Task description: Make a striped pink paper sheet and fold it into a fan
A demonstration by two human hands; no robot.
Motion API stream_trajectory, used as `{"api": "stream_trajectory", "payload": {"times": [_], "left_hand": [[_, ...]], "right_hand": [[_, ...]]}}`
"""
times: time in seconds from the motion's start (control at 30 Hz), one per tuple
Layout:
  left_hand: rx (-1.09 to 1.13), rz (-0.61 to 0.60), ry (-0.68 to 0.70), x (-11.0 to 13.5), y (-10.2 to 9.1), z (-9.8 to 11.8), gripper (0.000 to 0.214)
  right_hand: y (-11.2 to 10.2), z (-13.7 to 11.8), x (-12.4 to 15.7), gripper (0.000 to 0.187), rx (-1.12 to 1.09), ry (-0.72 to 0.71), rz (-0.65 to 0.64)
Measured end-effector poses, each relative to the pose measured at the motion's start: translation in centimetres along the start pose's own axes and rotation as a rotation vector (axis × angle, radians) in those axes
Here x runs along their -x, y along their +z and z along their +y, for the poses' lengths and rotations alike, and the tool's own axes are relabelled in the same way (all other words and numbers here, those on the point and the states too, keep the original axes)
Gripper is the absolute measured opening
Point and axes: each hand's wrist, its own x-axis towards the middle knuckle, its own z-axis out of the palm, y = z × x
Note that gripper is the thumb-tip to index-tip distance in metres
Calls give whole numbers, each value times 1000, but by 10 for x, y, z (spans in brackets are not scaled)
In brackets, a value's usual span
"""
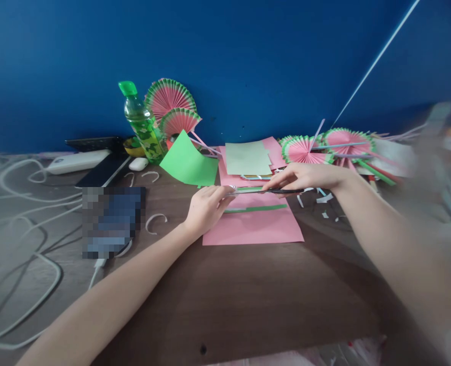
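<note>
Forearms nearest | left hand, right hand pinch opposite strip ends | strip lies crosswise over pink paper

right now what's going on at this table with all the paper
A person works at a brown table over a pink paper sheet with a green strip lying on it. The right hand grips a thin dark tool, perhaps scissors seen edge-on, held level just above the sheet. The left hand pinches at its other end; whether it holds the tool or a paper strip is unclear. Pink-and-green paper fans lean against the blue wall, beside a green-capped bottle.
</note>
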Motion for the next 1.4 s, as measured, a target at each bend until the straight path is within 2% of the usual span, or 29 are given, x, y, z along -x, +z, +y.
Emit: {"api": "stream_trajectory", "payload": {"times": [0.27, 0.57, 1.0, 1.4], "left_hand": [[-29, 78, 52, 0, 1, -1, 17], [-23, 91, 56, 0, 2, -1, 16], [46, 42, 48, 1, 2, -1, 16], [100, -6, -1, 1, 2, -2, 17]], "right_hand": [[-2, -3, -1, 41, -33, 9, -96], [-1, -3, -1, 43, -20, 26, -99], [-4, 2, 1, 41, 65, 74, -61], [-4, 4, 0, 45, 23, 67, -82]]}}
